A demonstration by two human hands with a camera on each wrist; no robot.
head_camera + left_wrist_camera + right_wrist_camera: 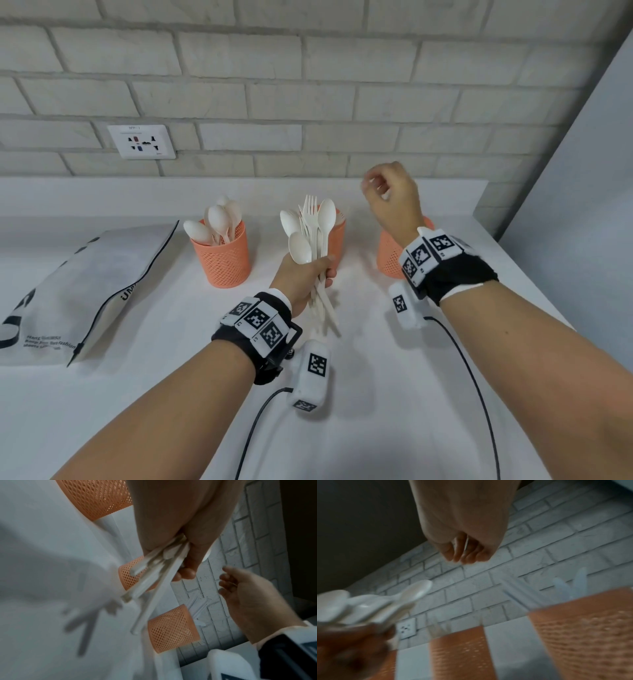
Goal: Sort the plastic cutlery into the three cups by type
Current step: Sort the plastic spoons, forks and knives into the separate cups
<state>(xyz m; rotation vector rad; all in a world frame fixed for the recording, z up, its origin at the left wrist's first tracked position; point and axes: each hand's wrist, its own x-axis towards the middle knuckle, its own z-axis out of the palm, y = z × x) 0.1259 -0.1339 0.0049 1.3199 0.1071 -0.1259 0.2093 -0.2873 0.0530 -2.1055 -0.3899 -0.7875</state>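
My left hand (308, 275) grips a bundle of white plastic cutlery (313, 226), spoons and forks, upright over the white counter (370, 394). The handles (154, 573) stick out below the fist. Three orange mesh cups stand in a row by the wall. Several spoons fill the left cup (222, 255). Behind the bundle is the middle cup (338, 236), with fork tips showing. The right cup (388, 255), partly hidden by my right wrist, holds blurred white pieces (573, 588). My right hand (385, 192) is raised above the right cup, fingers loosely curled and empty.
A white zip bag with black print (85, 284) lies flat at the left. A wall socket (142, 141) sits in the grey brick wall behind the cups. Black cables (476, 383) trail from both wrist units. The counter ends at the right by a plain wall.
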